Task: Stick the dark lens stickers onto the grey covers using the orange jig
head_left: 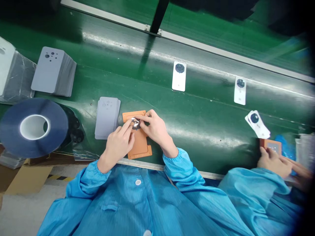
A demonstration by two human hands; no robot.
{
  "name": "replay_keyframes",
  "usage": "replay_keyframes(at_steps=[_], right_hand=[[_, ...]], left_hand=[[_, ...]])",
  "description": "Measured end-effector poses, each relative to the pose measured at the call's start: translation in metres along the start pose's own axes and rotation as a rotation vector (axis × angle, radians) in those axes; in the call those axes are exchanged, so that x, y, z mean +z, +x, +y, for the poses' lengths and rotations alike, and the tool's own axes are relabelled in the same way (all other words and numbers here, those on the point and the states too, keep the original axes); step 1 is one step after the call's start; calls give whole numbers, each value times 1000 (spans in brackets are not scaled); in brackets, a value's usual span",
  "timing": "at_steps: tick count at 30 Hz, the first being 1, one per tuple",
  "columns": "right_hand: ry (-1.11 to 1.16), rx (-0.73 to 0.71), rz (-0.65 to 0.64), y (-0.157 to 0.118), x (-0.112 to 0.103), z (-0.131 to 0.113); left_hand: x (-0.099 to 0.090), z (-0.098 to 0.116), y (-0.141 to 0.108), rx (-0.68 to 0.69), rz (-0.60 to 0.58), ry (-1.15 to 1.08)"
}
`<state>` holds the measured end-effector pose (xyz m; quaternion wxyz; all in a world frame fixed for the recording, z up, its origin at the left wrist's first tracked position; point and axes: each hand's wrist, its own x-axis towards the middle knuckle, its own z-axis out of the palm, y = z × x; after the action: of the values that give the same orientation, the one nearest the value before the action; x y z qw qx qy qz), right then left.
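Observation:
An orange jig lies at the bench's front edge, directly before me. Near its top sits a dark, shiny round camera-lens film with several round openings. My left hand reaches in from the left, fingers stretched and thumb apart, its fingertips touching the film's left side. From the right, my right hand has thumb and fingertips closed at the film's upper right edge. Its exact hold is partly hidden by the fingers. Just left of the jig lies a small stack of grey phone-back-shaped sheets.
A tall stack of grey sheets and a large film roll are at left. White panels with dark discs lie along the bench. At right, a co-worker's hand touches another orange jig.

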<state>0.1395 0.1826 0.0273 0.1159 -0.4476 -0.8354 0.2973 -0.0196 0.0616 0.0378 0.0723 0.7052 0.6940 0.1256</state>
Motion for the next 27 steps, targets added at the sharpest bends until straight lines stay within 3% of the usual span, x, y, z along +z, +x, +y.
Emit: replay_keyframes(at_steps=[6, 19, 22, 27], right_hand=[[-8, -11, -81, -1, -8, 5], [53, -56, -169, -1, -8, 21], [90, -89, -118, -2, -4, 27], [186, -76, 76, -12, 1, 32]], left_hand=[[-6, -1, -4, -24, -144, 17], [-8, 6, -14, -97, -251, 70], [-9, 6, -15, -102, -278, 83], [-6, 6, -17, -100, -292, 112]])
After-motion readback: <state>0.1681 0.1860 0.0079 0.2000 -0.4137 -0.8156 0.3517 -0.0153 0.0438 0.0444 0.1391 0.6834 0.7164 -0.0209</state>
